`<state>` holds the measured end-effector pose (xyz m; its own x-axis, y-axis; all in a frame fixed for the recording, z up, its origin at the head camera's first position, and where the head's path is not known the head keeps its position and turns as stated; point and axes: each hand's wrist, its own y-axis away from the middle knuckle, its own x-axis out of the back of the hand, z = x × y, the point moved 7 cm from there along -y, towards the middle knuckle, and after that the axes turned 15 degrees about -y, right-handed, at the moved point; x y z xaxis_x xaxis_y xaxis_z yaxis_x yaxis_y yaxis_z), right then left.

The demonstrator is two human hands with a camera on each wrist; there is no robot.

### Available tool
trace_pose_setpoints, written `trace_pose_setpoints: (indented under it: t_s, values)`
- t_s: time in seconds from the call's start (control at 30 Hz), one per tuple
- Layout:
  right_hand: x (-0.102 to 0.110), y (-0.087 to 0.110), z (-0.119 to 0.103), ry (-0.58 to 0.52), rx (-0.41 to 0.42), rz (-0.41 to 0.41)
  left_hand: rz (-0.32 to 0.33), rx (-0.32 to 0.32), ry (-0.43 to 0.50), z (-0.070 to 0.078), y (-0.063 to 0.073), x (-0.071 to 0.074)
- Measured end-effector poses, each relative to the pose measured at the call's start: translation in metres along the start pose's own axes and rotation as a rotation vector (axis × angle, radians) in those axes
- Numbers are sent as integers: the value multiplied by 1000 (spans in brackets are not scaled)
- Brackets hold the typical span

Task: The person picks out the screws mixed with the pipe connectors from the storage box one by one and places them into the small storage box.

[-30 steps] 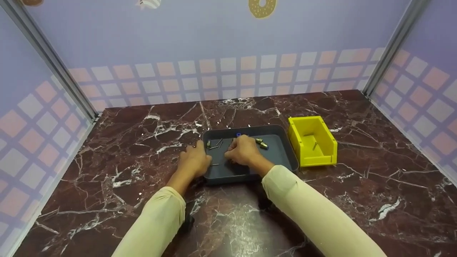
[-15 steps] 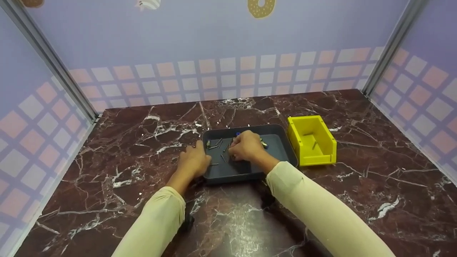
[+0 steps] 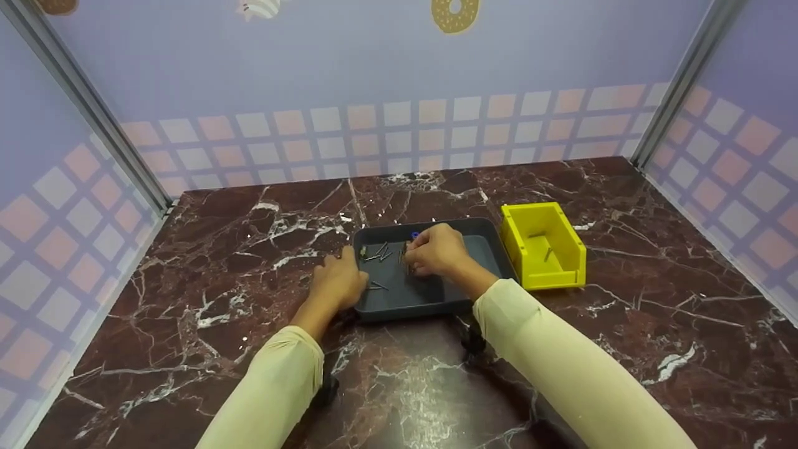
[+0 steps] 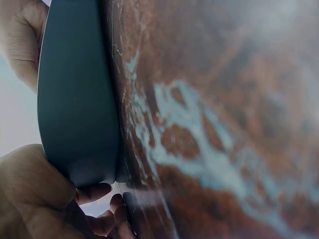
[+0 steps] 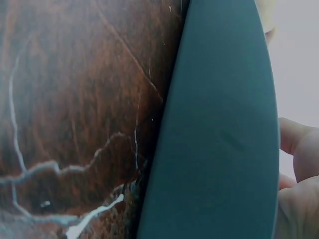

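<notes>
The left hand (image 3: pixel 338 282) grips the tray's (image 3: pixel 394 304) left side. Inside the tray, metal pieces (image 3: pixel 386 256) lie beside the right hand (image 3: pixel 440 251), fingers bent, its hold unclear.

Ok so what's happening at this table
A person's left hand grips the left side of a dark gray tray on a marbled table. The right hand is inside the tray near thin metal pieces; what it holds, if anything, I can't tell. A yellow bin beside the tray contains at least one small piece.
</notes>
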<state>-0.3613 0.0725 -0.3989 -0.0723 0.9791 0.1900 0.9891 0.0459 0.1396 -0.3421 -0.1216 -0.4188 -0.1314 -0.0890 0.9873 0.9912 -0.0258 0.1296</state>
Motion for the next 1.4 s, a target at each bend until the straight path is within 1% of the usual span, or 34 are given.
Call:
trace_pose_setpoints:
  t_s: [0.23, 0.43, 0.6, 0.8, 0.87, 1.07, 1.33, 1.4]
  values:
    - [1, -1, 3, -82, -17, -27, 9, 11, 13, -1, 0, 0]
    - [7, -1, 4, -167, -37, -58, 6, 13, 24, 0, 0, 1]
    - [16, 0, 5, -198, -50, -73, 12, 12, 26, 1, 0, 1]
    - [27, 4, 1, -212, -35, -100, 0, 11, 18, 0, -1, 0]
    - [31, 6, -2, -212, -34, -102, -7, 10, 17, 0, -1, 0]
    - [51, 10, -10, -208, -39, -95, 5, 10, 13, -1, -1, 1]
    - [80, 15, -15, -283, -51, -96, -1, 12, 12, -1, -1, 1]
    - [89, 16, -17, -285, -46, -92, 1, 9, 11, 0, -1, 1]
